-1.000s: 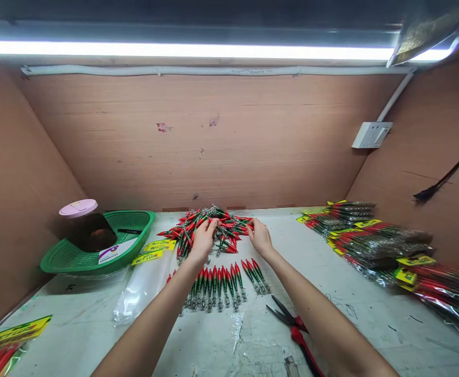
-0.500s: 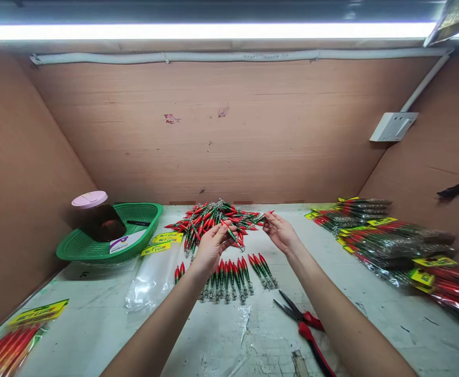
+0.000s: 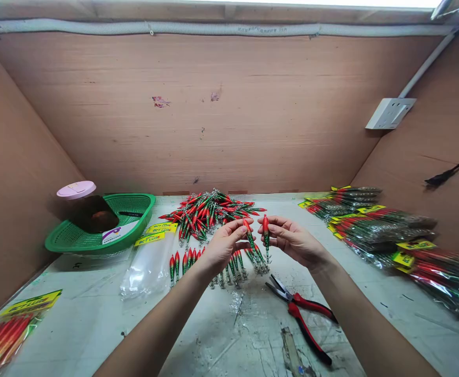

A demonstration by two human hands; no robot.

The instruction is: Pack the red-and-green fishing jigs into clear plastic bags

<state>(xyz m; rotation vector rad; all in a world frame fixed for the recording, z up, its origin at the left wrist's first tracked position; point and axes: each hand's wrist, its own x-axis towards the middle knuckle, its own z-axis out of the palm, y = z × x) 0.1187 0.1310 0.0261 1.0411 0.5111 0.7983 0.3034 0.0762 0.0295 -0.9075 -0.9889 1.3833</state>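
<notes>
Lures hang pinched in both hands: the left hand [image 3: 223, 246] grips the left lure [image 3: 248, 233] by its red tip and the right hand [image 3: 292, 242] grips the right lure [image 3: 266, 230]. They hang close together, just above the sorted row [image 3: 182, 260]. Their hooks could snag each other or that row, or, on a farther reach, the loose pile [image 3: 209, 211].

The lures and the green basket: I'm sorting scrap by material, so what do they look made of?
Lures: glossy red-and-green bodies that catch the light, likely painted hard plastic or metal; the look leaves it open. The silvery hooks look like metal wire. Green basket: moulded plastic, fairly matte, judged by its fine lattice mesh and thick rolled rim.
</notes>
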